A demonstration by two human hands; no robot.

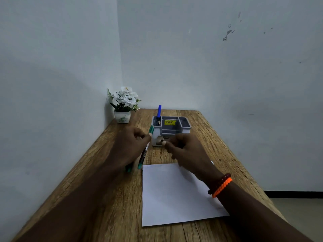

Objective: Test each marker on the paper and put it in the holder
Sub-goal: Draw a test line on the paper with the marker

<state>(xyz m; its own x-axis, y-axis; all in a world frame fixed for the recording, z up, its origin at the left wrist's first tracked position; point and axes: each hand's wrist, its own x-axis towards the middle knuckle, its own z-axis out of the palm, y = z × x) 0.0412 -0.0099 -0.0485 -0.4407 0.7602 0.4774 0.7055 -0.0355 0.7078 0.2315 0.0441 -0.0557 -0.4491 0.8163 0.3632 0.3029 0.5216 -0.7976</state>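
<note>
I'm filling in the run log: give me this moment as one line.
left hand holds green marker | right hand near holder | blue marker in holder | paper unmarked

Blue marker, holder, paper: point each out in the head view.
blue marker [159, 111]: head view, on its blue cap, upright in the holder's left compartment.
holder [186, 126]: head view, on the grey rim of its right compartment.
paper [171, 194]: head view, on the bare white middle of the sheet.
</note>
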